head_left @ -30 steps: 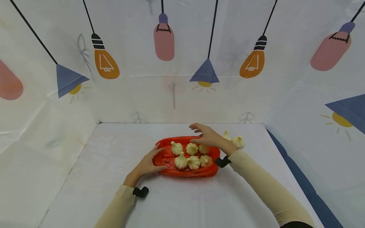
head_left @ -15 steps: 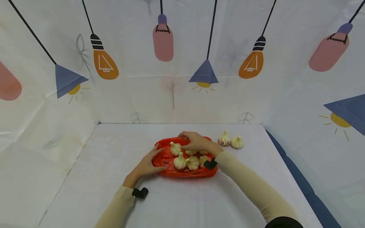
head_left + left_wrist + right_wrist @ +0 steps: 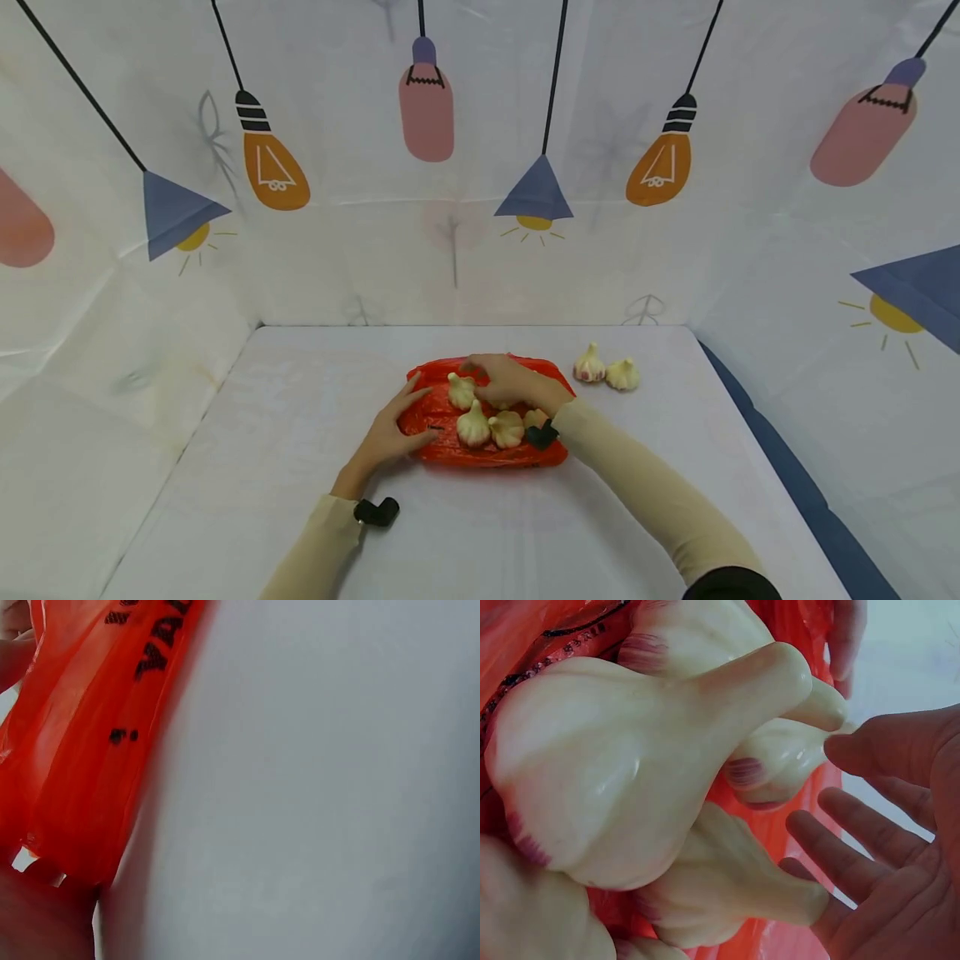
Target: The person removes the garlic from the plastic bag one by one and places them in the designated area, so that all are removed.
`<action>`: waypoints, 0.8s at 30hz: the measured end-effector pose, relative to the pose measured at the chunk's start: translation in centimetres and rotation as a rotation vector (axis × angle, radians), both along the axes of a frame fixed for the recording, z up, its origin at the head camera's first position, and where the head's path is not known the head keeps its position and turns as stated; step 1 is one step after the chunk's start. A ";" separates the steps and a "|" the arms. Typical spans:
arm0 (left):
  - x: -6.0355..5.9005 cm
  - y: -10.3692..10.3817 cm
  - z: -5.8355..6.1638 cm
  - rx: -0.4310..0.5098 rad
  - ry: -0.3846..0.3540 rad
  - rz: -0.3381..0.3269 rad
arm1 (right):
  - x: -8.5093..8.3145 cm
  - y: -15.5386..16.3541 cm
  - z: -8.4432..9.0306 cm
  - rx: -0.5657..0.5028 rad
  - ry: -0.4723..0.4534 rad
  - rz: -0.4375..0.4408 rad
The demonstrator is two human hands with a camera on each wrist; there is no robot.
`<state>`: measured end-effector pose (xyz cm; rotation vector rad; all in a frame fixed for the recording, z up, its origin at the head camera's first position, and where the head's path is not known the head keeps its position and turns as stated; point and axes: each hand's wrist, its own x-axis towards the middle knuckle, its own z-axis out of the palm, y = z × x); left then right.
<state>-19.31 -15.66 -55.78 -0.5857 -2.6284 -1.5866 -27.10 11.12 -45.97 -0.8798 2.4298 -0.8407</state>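
An opened red plastic bag (image 3: 438, 400) with dark lettering lies on the table and holds several garlic bulbs (image 3: 473, 425). The person's left hand (image 3: 386, 433) grips the bag's left end, thumb at the near side and fingers at the far side. In the left wrist view its thumb side (image 3: 45, 922) meets the red film. The right hand (image 3: 517, 382) reaches over the back of the bag, covering some bulbs in the head view. In the right wrist view the right hand (image 3: 915, 900) has its fingers spread beside glossy, purple-marked garlic bulbs (image 3: 622, 772), holding none.
Two more garlic bulbs, one standing (image 3: 588, 365) and one lying (image 3: 622, 375), rest on the white table (image 3: 300, 400) behind the bag to the right. A white backdrop (image 3: 345, 250) printed with lamps rises at the table's back edge.
The right hand has moved left and lower, from the bag's back right to over the bulbs, uncovering the two on the table. The bag's back edge has shifted slightly; the left hand stays at its end.
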 end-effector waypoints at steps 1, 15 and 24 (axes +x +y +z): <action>0.0 0.0 0.0 0.007 -0.009 -0.001 | 0.0 -0.1 0.0 0.005 0.001 0.000; -0.2 -0.3 -0.5 0.042 -0.143 -0.030 | -0.5 -0.4 -0.7 0.062 -0.011 -0.047; 0.0 -0.3 -0.5 0.074 -0.099 -0.017 | -0.4 -0.3 -1.3 0.011 -0.098 -0.083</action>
